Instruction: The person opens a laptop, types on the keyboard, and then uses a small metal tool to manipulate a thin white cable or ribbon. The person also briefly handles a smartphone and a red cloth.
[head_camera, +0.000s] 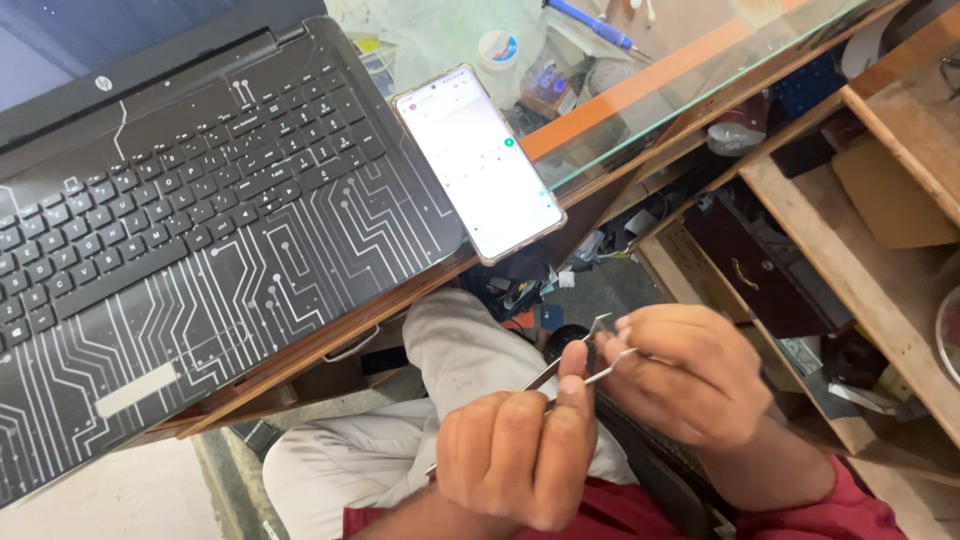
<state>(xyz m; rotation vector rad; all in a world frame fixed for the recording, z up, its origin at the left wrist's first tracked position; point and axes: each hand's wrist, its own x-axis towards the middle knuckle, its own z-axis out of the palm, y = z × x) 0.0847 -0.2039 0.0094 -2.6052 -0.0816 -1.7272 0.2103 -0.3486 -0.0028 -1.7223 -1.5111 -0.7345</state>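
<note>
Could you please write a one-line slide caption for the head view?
Both hands, left hand and right hand, grip thin metal tweezers over the lap, below a laptop and phone.

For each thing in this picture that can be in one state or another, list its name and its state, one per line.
Laptop: lid open, keyboard showing.
Phone: screen lit, lying face up on the laptop's corner.
Left hand: closed on thin metal tweezers.
Right hand: closed on a small metal tool, tip meeting the tweezers.
Blue pen: lying under the glass top.
Wooden drawer: open, cluttered.
</note>
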